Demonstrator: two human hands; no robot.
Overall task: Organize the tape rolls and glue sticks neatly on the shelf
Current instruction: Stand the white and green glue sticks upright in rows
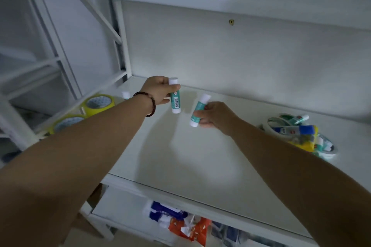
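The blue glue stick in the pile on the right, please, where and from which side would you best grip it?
Pinch the blue glue stick across its barrel from above: it lies flat on top of the pile, topside exposed, tape rolls crowding beneath.

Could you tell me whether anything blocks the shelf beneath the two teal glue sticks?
Nothing visible: the white shelf is bare below the left hand's glue stick and the right hand's stick.

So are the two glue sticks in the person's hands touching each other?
Apart. The head view shows bare white shelf between the left hand's glue stick and the right hand's glue stick.
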